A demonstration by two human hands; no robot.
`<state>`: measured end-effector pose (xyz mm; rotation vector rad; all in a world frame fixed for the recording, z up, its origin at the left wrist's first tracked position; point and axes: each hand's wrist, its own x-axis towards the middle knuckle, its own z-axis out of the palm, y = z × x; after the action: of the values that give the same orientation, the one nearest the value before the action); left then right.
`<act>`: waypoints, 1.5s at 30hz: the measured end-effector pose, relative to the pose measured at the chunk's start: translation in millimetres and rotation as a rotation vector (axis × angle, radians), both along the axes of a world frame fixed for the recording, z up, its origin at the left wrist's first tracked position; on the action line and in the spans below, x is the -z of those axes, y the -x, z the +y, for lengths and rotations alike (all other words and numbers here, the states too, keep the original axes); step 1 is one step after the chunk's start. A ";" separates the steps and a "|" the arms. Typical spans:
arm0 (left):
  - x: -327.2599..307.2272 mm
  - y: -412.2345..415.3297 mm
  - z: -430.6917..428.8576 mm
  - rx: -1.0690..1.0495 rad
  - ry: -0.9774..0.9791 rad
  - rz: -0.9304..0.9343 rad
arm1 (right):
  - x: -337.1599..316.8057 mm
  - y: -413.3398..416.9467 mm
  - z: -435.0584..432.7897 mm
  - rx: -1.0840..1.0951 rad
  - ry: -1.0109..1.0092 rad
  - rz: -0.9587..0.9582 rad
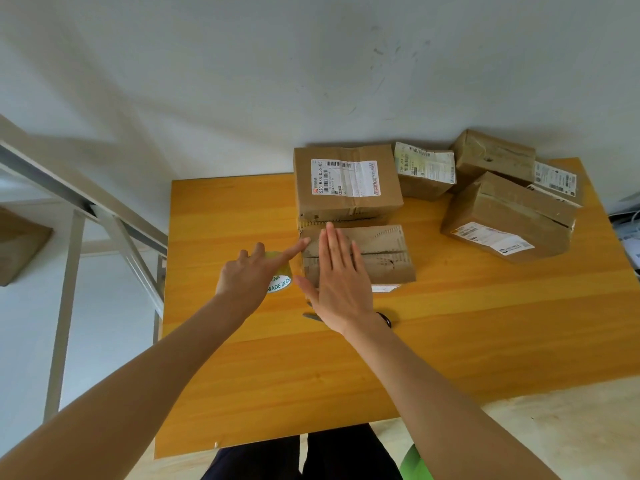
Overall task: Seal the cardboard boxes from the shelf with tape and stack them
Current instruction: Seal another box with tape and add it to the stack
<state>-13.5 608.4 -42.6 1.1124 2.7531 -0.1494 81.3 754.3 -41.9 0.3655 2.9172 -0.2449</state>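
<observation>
A low, worn cardboard box [381, 251] lies on the yellow wooden table [450, 323], pushed against a taller labelled box [346, 181] behind it. My right hand [341, 282] lies flat on the left part of the low box's top, fingers straight. Over a roll of clear tape [280, 280] just left of that box sits my left hand [249, 271]. Its fingers curl on the roll and its index finger stretches out to touch the box's left top edge. Scissors [310, 316] lie mostly hidden under my right wrist.
Three more taped boxes sit at the table's back right: a small one [426, 171], one against the wall [491, 157] and a long one [509, 216]. A metal shelf frame [79, 202] stands to the left with a box [17, 244] on it.
</observation>
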 end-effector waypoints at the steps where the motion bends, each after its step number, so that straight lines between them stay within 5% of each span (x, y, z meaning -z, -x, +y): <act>1: 1.2 -0.2 -0.6 0.003 0.008 -0.001 | 0.6 1.5 -5.0 -0.030 0.001 0.007; 6: 7.1 8.0 -6.5 0.086 -0.025 -0.022 | 3.6 -2.2 -9.0 -0.076 -0.024 0.050; 11: 6.4 25.2 -11.2 -0.073 -0.275 -0.499 | 4.1 -4.3 -9.7 -0.114 -0.005 0.091; 18: -3.3 40.6 -14.9 -0.263 -0.470 -0.868 | 4.5 -4.9 -9.1 -0.117 -0.008 0.085; 29: -12.2 46.4 -10.4 -0.244 -0.513 -0.883 | 23.0 -85.0 19.9 -0.308 -0.102 0.414; 39: -15.1 48.1 -11.8 -0.228 -0.511 -0.847 | 39.7 -122.8 34.7 -0.084 -0.070 -0.176; 45: -18.8 46.1 -11.5 -0.230 -0.508 -0.842 | 46.4 -114.2 38.0 -0.043 -0.083 -0.243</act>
<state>-59.6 596.9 -23.8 0.6838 2.1306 0.8777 195.6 792.3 -88.3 0.3203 2.6978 -0.0667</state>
